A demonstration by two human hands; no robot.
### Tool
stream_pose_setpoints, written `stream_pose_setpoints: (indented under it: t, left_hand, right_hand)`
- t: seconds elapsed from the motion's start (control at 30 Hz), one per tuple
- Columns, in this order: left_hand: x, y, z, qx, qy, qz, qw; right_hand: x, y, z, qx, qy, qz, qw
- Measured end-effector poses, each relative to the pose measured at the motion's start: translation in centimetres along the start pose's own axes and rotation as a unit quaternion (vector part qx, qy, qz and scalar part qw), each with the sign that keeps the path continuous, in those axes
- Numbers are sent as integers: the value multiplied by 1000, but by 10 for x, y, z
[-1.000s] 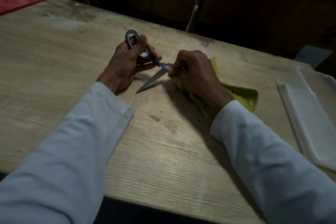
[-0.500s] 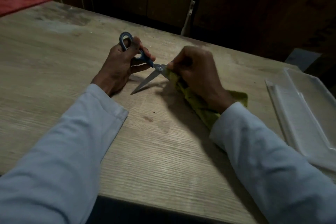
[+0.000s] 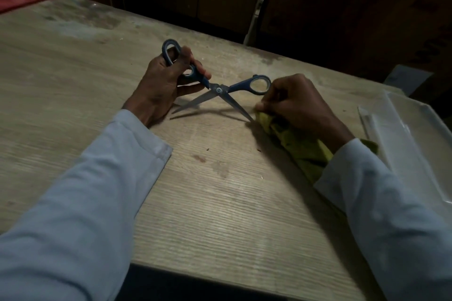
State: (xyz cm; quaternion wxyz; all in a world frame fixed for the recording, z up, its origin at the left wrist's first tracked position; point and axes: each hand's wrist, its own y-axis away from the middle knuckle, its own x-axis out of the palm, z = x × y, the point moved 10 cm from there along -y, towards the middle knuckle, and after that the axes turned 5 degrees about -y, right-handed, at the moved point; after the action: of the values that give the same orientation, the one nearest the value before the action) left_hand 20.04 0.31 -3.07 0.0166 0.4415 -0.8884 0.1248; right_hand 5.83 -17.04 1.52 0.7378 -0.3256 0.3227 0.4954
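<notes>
Scissors (image 3: 219,89) sit spread wide at 12 o'clock from table (image 3: 220,203) centre, blades pointing toward 6. Left hand (image 3: 163,83), at 10 o'clock, grips one blue handle, fingers curled round it; right hand (image 3: 298,102), at 2 o'clock, pinches the bunched green cloth (image 3: 300,146) at one blade's tip; second handle loop free. Wiping looks partway: one blade in hand, the other probably left to do; clear plastic tray (image 3: 415,149) at 3 o'clock.

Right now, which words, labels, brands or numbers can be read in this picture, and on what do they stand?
None can be read.
The scissors and the green cloth show no print.
Faint marks on the dark boxes at the back are too blurred to read.
</notes>
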Motion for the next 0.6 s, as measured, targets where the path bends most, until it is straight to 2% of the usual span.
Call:
stream_pose_setpoints:
  t: [0.07, 0.13, 0.3, 0.43, 0.5, 0.6]
  left_hand:
    - [-2, -2, 2, -4, 1, -4, 1000]
    - [-2, -3, 4, -6, -5, -3, 1000]
    - [-4, -4, 6, -7, -14, -14, 1000]
    - [-3, -1, 4, -4, -4, -18, 1000]
    - [-1, 0, 3, -5, -5, -19, 1000]
    - [-1, -1, 3, -9, 3, -24, 1000]
  right_hand:
    - [5, -2, 13, -29, -64, -53, 996]
    - [23, -4, 22, -60, -28, -57, 996]
    - [31, -4, -2, 0, 94, 31, 995]
    - [23, -2, -14, 41, 141, 87, 985]
    - [12, -5, -14, 51, 110, 74, 990]
    - [14, -5, 2, 24, -20, 14, 999]
